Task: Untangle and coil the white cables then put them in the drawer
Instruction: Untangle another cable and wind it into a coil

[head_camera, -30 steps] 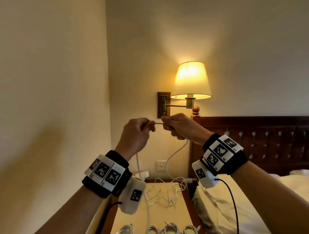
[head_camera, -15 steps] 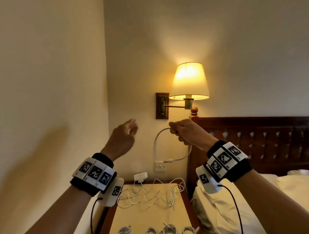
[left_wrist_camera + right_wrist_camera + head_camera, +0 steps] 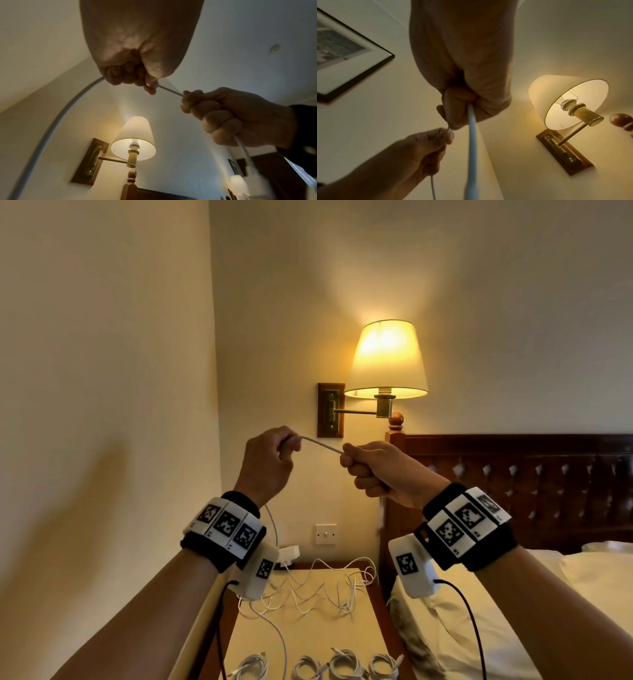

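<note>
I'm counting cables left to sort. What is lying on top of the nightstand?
On the nightstand lies a loose tangle of white cables at the back and four coiled cables along the front edge. The left wrist camera covers part of the tangle.

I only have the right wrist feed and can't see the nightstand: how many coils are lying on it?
Observer: Four coiled cables lie along the near edge of the nightstand, partly cut off by the frame.
Operator: Any uncoiled ones?
Observer: Yes, a loose tangle lies at the far end, beside a white adapter.
Operator: Where does my held cable run?
Observer: From the left hand, the held cable hangs down to the nightstand.
</note>
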